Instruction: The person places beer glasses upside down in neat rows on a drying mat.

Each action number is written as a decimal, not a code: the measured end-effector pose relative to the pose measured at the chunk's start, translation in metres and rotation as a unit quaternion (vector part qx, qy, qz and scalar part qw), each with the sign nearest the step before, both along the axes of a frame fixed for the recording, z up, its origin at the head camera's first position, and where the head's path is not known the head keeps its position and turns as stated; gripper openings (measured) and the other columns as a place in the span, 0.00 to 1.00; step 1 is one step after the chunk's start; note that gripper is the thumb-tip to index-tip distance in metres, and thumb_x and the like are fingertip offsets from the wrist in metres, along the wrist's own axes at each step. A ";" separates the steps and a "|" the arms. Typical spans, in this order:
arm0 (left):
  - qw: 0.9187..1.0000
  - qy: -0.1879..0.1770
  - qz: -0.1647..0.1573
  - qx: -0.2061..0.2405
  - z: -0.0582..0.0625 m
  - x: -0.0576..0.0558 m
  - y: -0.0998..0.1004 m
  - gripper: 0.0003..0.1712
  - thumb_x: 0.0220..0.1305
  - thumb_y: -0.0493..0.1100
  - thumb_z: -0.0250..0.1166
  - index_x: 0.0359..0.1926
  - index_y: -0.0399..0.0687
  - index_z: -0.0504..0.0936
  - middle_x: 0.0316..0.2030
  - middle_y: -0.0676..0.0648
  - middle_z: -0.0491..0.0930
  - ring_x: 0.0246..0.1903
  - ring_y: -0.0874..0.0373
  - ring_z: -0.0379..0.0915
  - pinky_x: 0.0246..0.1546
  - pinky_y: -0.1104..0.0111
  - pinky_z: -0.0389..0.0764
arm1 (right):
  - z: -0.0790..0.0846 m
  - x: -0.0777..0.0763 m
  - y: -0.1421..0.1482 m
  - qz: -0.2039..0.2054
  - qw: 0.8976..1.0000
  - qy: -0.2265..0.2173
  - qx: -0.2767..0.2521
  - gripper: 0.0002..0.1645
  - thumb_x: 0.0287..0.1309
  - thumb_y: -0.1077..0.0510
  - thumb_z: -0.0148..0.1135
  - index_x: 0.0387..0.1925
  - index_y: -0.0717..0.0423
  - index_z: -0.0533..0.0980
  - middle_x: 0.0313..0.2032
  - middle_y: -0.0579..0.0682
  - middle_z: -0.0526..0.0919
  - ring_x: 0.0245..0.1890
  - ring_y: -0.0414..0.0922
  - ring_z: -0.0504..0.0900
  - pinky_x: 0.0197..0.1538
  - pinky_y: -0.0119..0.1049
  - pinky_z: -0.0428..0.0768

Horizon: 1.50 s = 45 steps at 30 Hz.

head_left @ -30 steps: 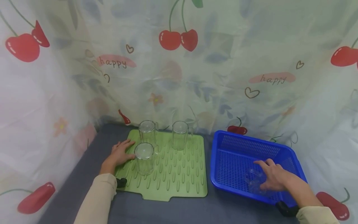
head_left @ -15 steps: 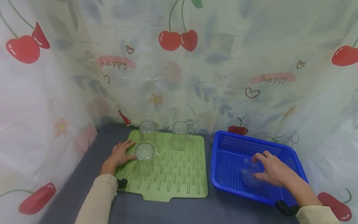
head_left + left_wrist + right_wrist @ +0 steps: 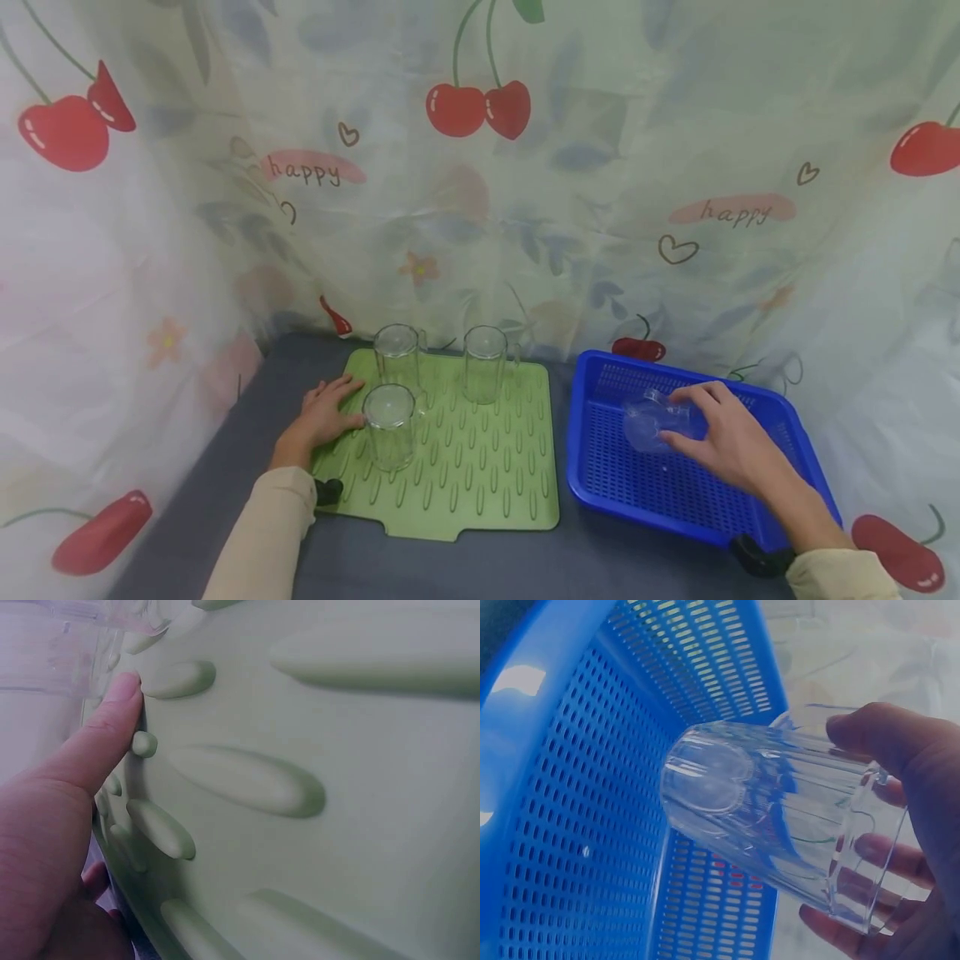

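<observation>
My right hand [image 3: 723, 437] grips a clear glass mug [image 3: 647, 423] over the blue basket, thumb on one side and fingers on the other. In the right wrist view the mug [image 3: 735, 787] lies tilted on its side, its thick base pointing away from the palm and its mouth end in the fingers. My left hand [image 3: 321, 412] rests with fingers spread on the left edge of a green drying mat [image 3: 480, 475]. Its thumb [image 3: 112, 720] reaches close to a front glass mug [image 3: 392, 437], which stands base up.
Two more glass mugs stand along the mat's back edge, one at back left [image 3: 397, 354] and one at back right [image 3: 483, 371]. The perforated blue basket [image 3: 607, 467] sits right of the mat on a dark grey tabletop [image 3: 525, 567]. A cherry-printed curtain [image 3: 555, 192] surrounds the table.
My right hand has taken hold of the mug in the basket, raised it and moved it left and toward the back. The left hand stays in place on the mat.
</observation>
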State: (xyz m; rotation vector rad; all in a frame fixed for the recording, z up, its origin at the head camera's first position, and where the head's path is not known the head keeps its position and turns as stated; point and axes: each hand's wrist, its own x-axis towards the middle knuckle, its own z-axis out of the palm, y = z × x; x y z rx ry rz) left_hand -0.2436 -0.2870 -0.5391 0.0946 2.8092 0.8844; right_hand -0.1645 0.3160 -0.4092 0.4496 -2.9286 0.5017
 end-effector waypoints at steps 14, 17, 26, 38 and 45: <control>1.000 0.002 0.003 0.001 -0.005 -0.003 -0.002 0.43 0.68 0.52 0.69 0.79 0.52 0.61 0.82 0.41 0.47 0.78 0.26 0.31 0.72 0.27 0.44 | 0.002 -0.003 -0.017 -0.005 0.994 0.052 -0.098 0.29 0.61 0.45 0.73 0.58 0.51 0.76 0.55 0.55 0.76 0.52 0.53 0.77 0.45 0.47 0.87; 1.000 0.005 0.001 0.001 -0.005 -0.003 -0.002 0.43 0.68 0.52 0.69 0.79 0.52 0.61 0.82 0.40 0.47 0.78 0.26 0.31 0.72 0.28 0.43 | 0.006 -0.003 -0.022 -0.011 0.989 0.052 -0.136 0.29 0.61 0.46 0.73 0.59 0.51 0.75 0.56 0.54 0.76 0.53 0.48 0.76 0.45 0.30 0.86; 1.000 0.004 -0.002 0.005 -0.006 -0.002 -0.003 0.44 0.67 0.52 0.69 0.79 0.52 0.61 0.82 0.40 0.47 0.78 0.26 0.30 0.72 0.28 0.43 | 0.015 0.000 -0.040 -0.015 0.968 0.021 -0.251 0.31 0.66 0.53 0.69 0.67 0.51 0.71 0.61 0.49 0.74 0.53 0.20 0.70 0.47 0.14 0.76; 1.000 0.008 0.002 0.007 -0.005 -0.004 -0.003 0.44 0.68 0.52 0.69 0.79 0.52 0.61 0.82 0.41 0.47 0.78 0.27 0.30 0.72 0.27 0.43 | 0.012 -0.007 -0.064 0.032 0.893 -0.019 -0.449 0.24 0.69 0.63 0.62 0.64 0.55 0.69 0.60 0.33 0.74 0.63 0.28 0.69 0.48 0.20 0.83; 1.000 0.001 0.006 0.006 -0.005 -0.001 -0.002 0.44 0.68 0.52 0.69 0.79 0.52 0.61 0.82 0.41 0.46 0.79 0.28 0.29 0.72 0.27 0.43 | 0.007 -0.013 -0.075 0.033 0.877 -0.021 -0.479 0.23 0.69 0.64 0.63 0.62 0.48 0.72 0.60 0.38 0.75 0.66 0.32 0.66 0.50 0.19 0.80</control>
